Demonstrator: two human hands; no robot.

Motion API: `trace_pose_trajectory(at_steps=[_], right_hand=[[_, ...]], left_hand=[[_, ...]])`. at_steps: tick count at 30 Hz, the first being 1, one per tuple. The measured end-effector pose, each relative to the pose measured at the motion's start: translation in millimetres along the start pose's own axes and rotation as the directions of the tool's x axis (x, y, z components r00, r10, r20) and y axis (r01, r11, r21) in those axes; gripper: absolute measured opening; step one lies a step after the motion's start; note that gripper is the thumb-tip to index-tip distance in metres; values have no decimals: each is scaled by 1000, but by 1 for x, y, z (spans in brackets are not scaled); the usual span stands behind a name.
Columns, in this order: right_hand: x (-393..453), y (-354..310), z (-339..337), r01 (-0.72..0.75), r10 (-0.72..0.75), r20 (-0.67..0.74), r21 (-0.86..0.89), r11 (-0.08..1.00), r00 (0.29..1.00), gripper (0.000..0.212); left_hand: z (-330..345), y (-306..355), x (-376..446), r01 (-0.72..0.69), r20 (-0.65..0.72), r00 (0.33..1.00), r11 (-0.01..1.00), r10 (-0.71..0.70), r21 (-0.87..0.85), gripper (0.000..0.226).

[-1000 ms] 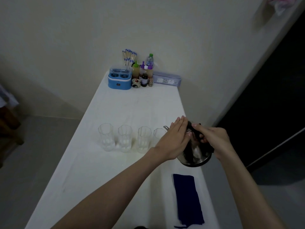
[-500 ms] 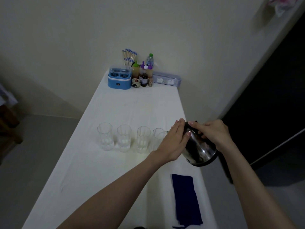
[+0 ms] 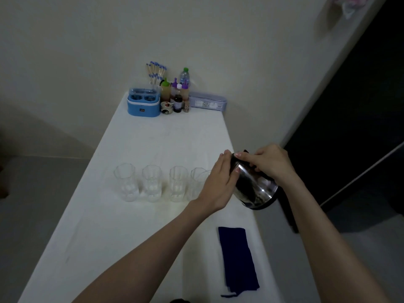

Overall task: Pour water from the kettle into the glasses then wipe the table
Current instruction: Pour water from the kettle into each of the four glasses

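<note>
A steel kettle (image 3: 254, 189) is lifted off the white table (image 3: 135, 226) and tilted left toward the rightmost glass (image 3: 197, 182). My right hand (image 3: 267, 164) grips its black handle from above. My left hand (image 3: 220, 184) lies flat against the kettle's lid and front side, hiding the spout. Several clear glasses stand in a row across the table; the leftmost glass (image 3: 126, 182) and the two beside it hold a little water. A dark blue cloth (image 3: 238, 259) lies folded near the table's right front edge.
At the far end of the table stand a blue container (image 3: 143, 106), sauce bottles (image 3: 175, 95), a water bottle (image 3: 185, 76), sticks with blue tips (image 3: 155, 72) and a long lidded box (image 3: 207, 102). A dark doorway opens on the right.
The kettle has risen and tipped further left toward the rightmost glass, with both hands staying on it. The glasses and the cloth have not moved.
</note>
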State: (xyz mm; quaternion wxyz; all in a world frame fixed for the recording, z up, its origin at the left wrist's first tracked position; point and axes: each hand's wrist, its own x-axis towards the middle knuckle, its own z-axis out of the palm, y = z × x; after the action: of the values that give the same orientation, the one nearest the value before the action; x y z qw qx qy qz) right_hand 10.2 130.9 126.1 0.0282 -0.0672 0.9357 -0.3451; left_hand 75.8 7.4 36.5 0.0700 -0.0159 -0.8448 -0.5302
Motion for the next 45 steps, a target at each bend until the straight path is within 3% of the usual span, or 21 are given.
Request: trace_pose_trajectory(at_steps=[45], right_hand=[[11, -13, 8, 35, -29, 46, -143, 989, 999, 67]], left_hand=[[-5, -4, -1, 21, -29, 999, 998, -22, -56, 59]])
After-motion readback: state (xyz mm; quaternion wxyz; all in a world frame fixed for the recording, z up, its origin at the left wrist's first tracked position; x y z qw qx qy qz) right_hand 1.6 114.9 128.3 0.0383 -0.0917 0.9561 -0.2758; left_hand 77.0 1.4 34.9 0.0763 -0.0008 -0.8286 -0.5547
